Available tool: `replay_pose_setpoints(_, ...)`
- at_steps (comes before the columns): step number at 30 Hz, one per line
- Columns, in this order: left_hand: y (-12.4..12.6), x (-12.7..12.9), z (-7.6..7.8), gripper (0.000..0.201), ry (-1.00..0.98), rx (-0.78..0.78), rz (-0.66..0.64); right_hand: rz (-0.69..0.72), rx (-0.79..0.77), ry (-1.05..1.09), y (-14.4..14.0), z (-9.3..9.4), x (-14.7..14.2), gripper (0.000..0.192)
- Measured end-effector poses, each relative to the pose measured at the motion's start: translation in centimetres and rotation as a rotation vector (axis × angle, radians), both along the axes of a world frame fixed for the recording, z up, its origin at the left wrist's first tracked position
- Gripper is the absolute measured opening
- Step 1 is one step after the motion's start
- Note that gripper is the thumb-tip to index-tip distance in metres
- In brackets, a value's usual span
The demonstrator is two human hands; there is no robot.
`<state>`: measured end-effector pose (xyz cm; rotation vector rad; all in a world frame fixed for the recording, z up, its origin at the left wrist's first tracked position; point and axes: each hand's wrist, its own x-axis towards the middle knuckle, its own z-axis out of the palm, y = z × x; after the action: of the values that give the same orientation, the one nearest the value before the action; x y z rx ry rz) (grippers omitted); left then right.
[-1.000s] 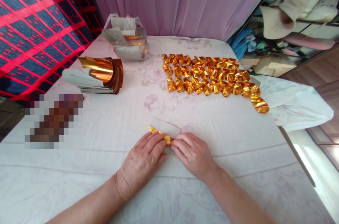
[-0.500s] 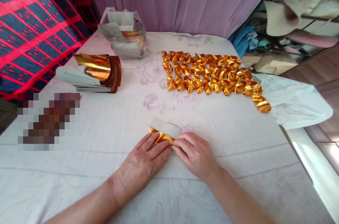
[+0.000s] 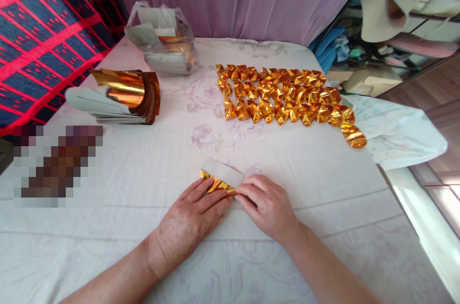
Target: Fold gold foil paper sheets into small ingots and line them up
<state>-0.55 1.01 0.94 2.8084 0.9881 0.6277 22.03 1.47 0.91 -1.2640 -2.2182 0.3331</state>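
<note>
A sheet of gold foil paper, partly folded, lies in front of me on the table, white side up at the back with a gold folded strip nearer to me. My left hand rests flat on its near left part, fingers stretched out over the gold fold. At the near right corner, my right hand pinches the paper between thumb and fingers. My fingers hide the sheet's near edge.
Rows of folded gold paper pieces stand at the back right. On the left are a stack of gold foil sheets and a clear plastic bag of more sheets. A white plastic bag hangs at the right edge. A pixelated patch covers something at left.
The view has shifted slightly, so the table things sit a little further left and higher. Both hands stay on the paper in nearly the same pose.
</note>
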Motion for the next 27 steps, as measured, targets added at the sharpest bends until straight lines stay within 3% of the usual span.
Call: replay_pose_setpoints(27,0.25,-0.23,0.05,0.034,0.048,0.074,-0.004,-0.081,-0.069,-0.015,0.16,0.21,-0.66,0.015)
